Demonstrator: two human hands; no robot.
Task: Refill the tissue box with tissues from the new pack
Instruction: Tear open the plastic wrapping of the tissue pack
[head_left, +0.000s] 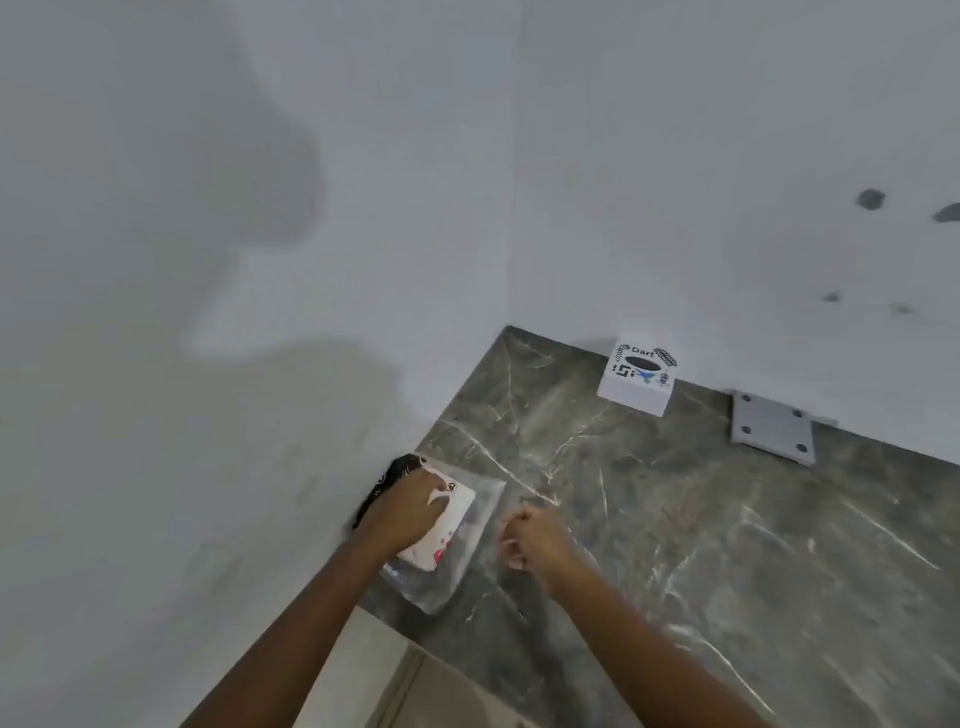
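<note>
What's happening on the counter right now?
A person is working on the tissue pack at the counter's near-left edge. The left hand presses down on the pack; the right hand is closed beside it, seemingly pulling at the clear wrapper, though blur hides the grip. The tissue box sits untouched by the wall, its slot showing no tissue.
</note>
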